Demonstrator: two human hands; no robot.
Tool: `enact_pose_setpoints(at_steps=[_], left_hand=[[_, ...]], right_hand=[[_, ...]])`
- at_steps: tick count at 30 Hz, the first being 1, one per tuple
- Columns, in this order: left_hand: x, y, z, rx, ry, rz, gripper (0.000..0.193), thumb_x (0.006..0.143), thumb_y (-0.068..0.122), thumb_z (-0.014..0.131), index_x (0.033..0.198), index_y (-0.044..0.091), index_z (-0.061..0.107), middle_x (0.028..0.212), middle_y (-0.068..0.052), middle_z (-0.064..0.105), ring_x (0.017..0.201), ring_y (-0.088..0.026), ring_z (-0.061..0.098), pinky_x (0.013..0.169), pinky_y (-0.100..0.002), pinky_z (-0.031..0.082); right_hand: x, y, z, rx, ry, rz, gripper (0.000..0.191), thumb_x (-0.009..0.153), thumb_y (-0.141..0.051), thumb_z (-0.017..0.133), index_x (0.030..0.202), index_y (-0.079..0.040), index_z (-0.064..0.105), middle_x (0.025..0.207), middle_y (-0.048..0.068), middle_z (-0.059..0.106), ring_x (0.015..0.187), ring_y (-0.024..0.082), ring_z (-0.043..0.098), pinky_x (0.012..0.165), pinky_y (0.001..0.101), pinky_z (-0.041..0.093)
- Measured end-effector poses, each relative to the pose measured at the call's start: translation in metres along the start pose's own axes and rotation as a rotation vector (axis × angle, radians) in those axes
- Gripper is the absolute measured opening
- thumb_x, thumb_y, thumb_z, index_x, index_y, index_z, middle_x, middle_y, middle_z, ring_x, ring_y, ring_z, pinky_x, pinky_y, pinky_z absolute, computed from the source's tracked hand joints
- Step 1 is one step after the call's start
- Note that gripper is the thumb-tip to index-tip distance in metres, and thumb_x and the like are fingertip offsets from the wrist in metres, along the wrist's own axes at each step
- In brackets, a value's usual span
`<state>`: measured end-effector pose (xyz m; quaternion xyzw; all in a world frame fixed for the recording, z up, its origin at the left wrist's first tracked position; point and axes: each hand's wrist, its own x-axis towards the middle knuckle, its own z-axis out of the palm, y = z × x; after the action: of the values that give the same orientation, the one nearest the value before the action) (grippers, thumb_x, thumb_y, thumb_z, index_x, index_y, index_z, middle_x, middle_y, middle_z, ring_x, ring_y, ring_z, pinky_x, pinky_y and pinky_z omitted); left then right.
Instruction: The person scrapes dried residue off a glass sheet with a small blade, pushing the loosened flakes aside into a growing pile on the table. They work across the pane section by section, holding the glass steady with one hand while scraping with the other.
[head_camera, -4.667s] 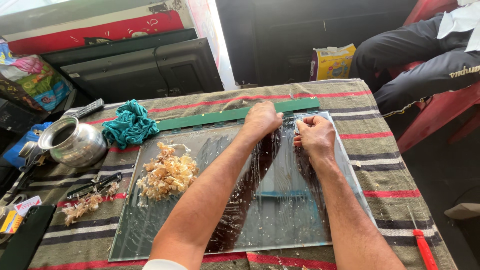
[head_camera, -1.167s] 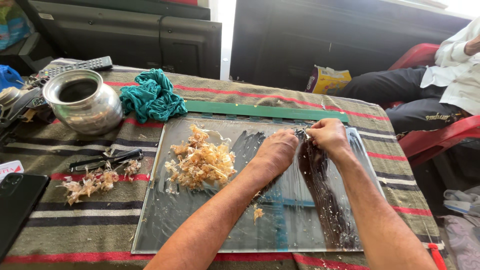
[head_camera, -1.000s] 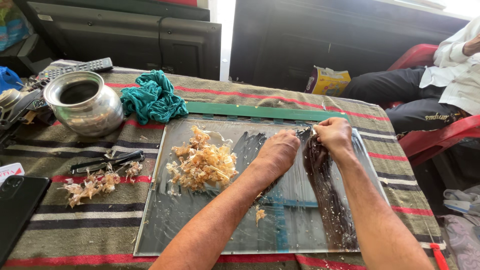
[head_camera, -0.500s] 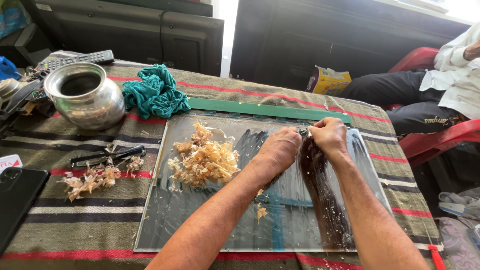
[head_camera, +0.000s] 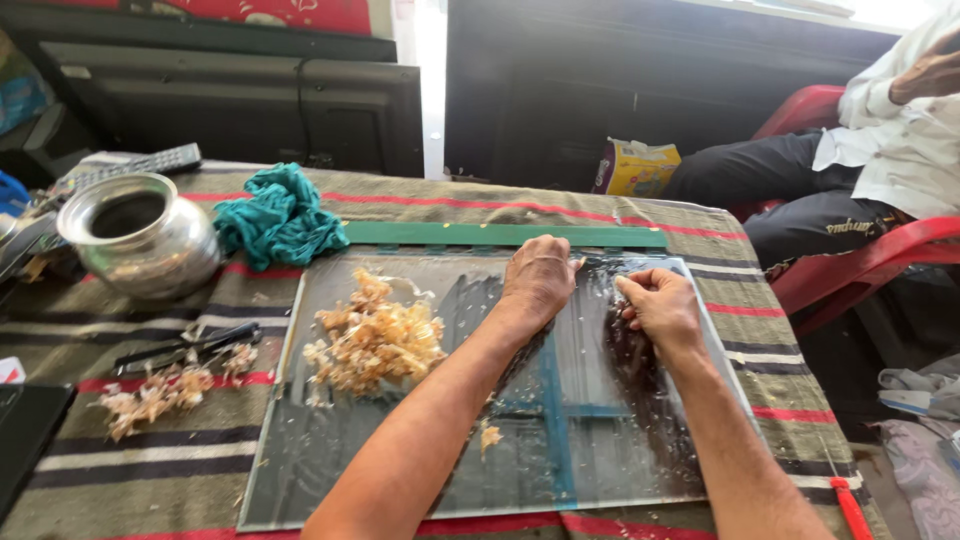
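Glass sheet (head_camera: 400, 470) lies flat on the striped table (head_camera: 720, 260). Both hands have slid from its middle to the far edge by the green strip (head_camera: 500, 234): left hand (head_camera: 540, 278) pressed flat and released, right hand (head_camera: 660, 308) clenched on something unseen. Shavings (head_camera: 372, 335) sit left, unmoved.

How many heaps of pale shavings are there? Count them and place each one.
2. The large heap lies on the glass sheet, beside the left hand. The smaller heap lies on the striped cloth, left of the sheet. Stray flakes aside.
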<state>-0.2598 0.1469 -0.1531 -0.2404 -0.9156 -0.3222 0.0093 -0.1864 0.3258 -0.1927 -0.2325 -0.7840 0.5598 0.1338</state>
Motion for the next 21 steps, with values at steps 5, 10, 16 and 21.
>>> enact_pose_setpoints(at_steps=[5, 10, 16, 21], left_hand=[[0.018, 0.023, 0.030, 0.136, 0.185, 0.090, 0.028, 0.081, 0.026, 0.079, 0.092, 0.001, 0.072, 0.102, -0.016, 0.066, 0.102, -0.035, 0.064, 0.087, -0.045, 0.054], [0.017, 0.026, 0.063, 0.192, 0.257, 0.078, 0.012, 0.084, 0.014, 0.074, 0.087, 0.003, 0.072, 0.101, -0.015, 0.065, 0.099, -0.034, 0.064, 0.084, -0.044, 0.055], [0.021, 0.029, 0.074, 0.230, 0.269, 0.051, 0.005, 0.088, 0.006, 0.069, 0.087, 0.002, 0.070, 0.101, -0.015, 0.065, 0.097, -0.031, 0.066, 0.085, -0.043, 0.057], [0.024, 0.025, 0.075, 0.156, 0.264, 0.045, 0.012, 0.088, 0.011, 0.072, 0.089, 0.000, 0.069, 0.102, -0.017, 0.064, 0.096, -0.032, 0.066, 0.086, -0.044, 0.055]], right_hand=[[0.008, 0.014, -0.004, 0.134, 0.060, -0.027, 0.022, 0.090, -0.017, 0.077, 0.098, 0.002, 0.072, 0.077, 0.007, 0.071, 0.054, 0.009, 0.064, 0.046, 0.0242, 0.051], [0.004, 0.022, -0.006, 0.129, 0.077, -0.074, 0.021, 0.092, -0.017, 0.075, 0.096, 0.002, 0.070, 0.078, 0.007, 0.071, 0.055, 0.010, 0.065, 0.044, 0.0249, 0.052], [0.001, 0.020, -0.010, 0.169, 0.079, -0.056, 0.020, 0.091, -0.017, 0.074, 0.096, 0.003, 0.070, 0.076, 0.006, 0.071, 0.055, 0.009, 0.065, 0.043, 0.0248, 0.052], [0.002, 0.024, -0.011, 0.182, 0.080, -0.027, 0.020, 0.092, -0.016, 0.074, 0.097, 0.003, 0.069, 0.076, 0.007, 0.071, 0.055, 0.010, 0.066, 0.044, 0.0258, 0.054]])
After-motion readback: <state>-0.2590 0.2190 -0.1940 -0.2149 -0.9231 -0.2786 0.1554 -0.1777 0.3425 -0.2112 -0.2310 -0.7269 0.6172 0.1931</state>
